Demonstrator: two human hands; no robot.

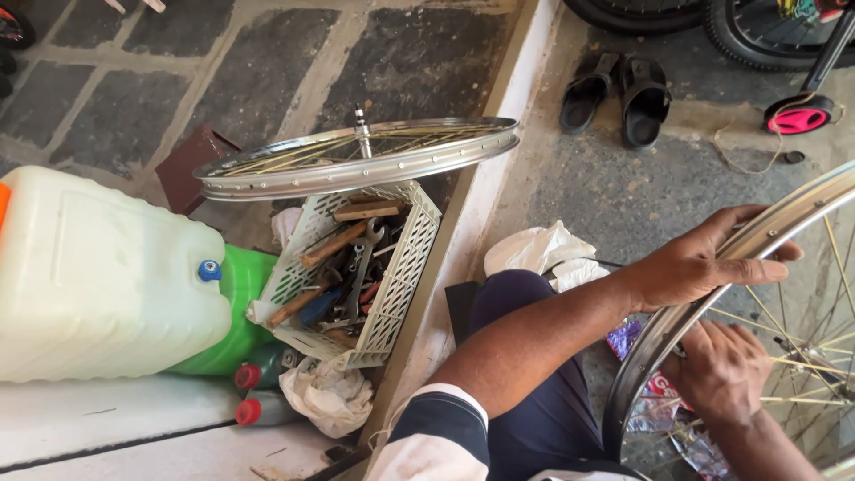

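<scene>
Head view: left hand [704,263] is gripping the shiny metal rim [663,330] of a bicycle wheel from outside, fingers wrapped over its edge. Right hand [721,370] is reaching in among the thin spokes [802,334], fingers curled near the rim; whether it is pinching anything, I cannot tell. Wheel is standing tilted beside the person's knee, at the right of frame. Risk: a finger could be getting nipped between spokes if the wheel turns. Further out, a second rim [356,160] is lying on a white plastic basket [405,276] of rusty tools, near a white jug [98,276].
</scene>
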